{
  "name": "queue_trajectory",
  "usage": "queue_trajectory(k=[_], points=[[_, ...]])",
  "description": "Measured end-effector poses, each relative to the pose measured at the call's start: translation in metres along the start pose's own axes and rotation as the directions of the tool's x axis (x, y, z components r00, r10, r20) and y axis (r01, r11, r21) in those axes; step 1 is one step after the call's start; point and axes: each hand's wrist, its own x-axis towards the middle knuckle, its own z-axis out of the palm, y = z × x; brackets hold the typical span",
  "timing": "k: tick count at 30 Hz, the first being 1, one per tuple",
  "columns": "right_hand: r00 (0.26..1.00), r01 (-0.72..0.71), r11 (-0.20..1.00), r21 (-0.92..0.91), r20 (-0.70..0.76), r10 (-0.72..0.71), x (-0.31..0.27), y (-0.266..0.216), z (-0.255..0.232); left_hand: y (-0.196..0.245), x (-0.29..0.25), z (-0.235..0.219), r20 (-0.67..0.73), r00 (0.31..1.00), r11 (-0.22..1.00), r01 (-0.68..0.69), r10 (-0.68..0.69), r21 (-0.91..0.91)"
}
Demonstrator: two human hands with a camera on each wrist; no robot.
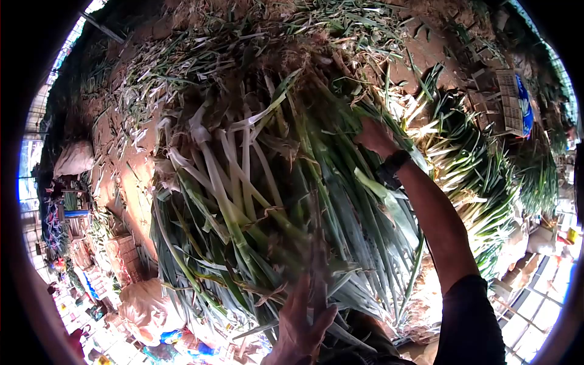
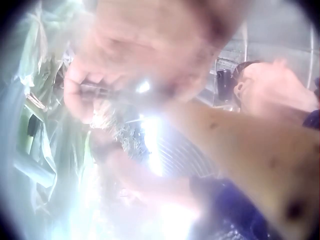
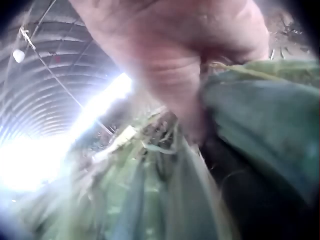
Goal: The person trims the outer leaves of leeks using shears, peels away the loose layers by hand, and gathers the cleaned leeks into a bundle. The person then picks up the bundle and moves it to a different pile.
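Note:
A big heap of long green onions [image 1: 243, 182], white stalks among green leaves, lies in front of me. My right hand [image 1: 377, 137], a dark band on its wrist, reaches into the heap's far right side and grips green onions; in the right wrist view a broad leaf [image 3: 265, 115] lies against its thumb, and its fingertips are hidden. Low in the head view, my left hand [image 1: 301, 322] is at the heap's near edge. Its fingers [image 2: 79, 92] curl round a narrow, blurred grey-brown blade-like tool [image 1: 317, 261] that points away over the leaves.
More green onions [image 1: 480, 176] lie in a row on the right, beside a pale plastic crate [image 1: 510, 100]. Loose leaves and trimmings [image 1: 201, 58] litter the brown ground [image 1: 137, 188]. Filled sacks [image 1: 143, 310] stand at the lower left. An arched roof [image 3: 45, 95] spans overhead.

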Motion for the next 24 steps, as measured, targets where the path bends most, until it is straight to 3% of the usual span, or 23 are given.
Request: queue_trajectory(k=[1,3,5,6,10,11,13,14,15,18,21,24], points=[[1.000,-0.001,1.000,0.001,0.003,0.001,-0.002,-0.001,-0.003,0.004,0.003,0.000,0.000,1.000,1.000,0.003,-0.003,0.000],[0.977,0.008,0.998,0.067,0.214,-0.023,-0.016,-0.008,-0.018,0.012,0.012,0.000,0.039,0.996,0.996,0.082,-0.084,0.038],[0.968,0.103,0.994,0.043,0.224,-0.110,-0.056,-0.010,-0.027,0.008,0.021,0.000,0.045,0.999,0.996,0.024,-0.028,0.087],[0.967,0.097,0.989,0.114,0.226,-0.121,-0.081,-0.010,-0.032,0.008,0.025,0.001,0.049,0.998,0.991,-0.031,0.024,0.133],[0.940,0.021,0.916,0.399,0.304,-0.154,-0.188,0.008,-0.022,0.018,0.025,0.012,0.102,0.993,0.991,0.040,-0.053,0.128],[0.927,-0.010,0.887,0.462,0.338,-0.166,-0.211,0.005,-0.024,0.013,0.022,0.015,0.141,0.989,0.984,0.025,-0.050,0.175],[0.842,-0.315,0.830,0.460,0.539,0.020,-0.248,-0.012,-0.045,0.015,0.018,0.023,0.195,0.980,0.976,0.004,-0.048,0.219],[0.828,-0.377,0.776,0.505,0.559,0.039,-0.266,-0.013,-0.040,0.021,0.018,0.026,0.222,0.971,0.979,0.049,-0.094,0.200],[0.878,-0.283,0.808,0.517,0.478,0.001,-0.280,-0.013,-0.034,0.025,0.016,0.028,0.248,0.958,0.978,0.098,-0.142,0.185],[0.898,-0.254,0.848,0.465,0.439,0.028,-0.304,-0.013,-0.024,0.014,0.000,0.039,0.319,0.911,0.962,0.221,-0.262,0.158],[0.939,-0.183,0.867,0.463,0.345,0.014,-0.315,-0.017,-0.026,0.021,-0.006,0.051,0.297,0.905,0.952,0.275,-0.304,0.135],[0.912,-0.198,0.889,0.413,0.410,0.013,-0.319,-0.027,-0.039,0.007,-0.003,0.064,0.281,0.930,0.956,0.170,-0.236,0.237]])
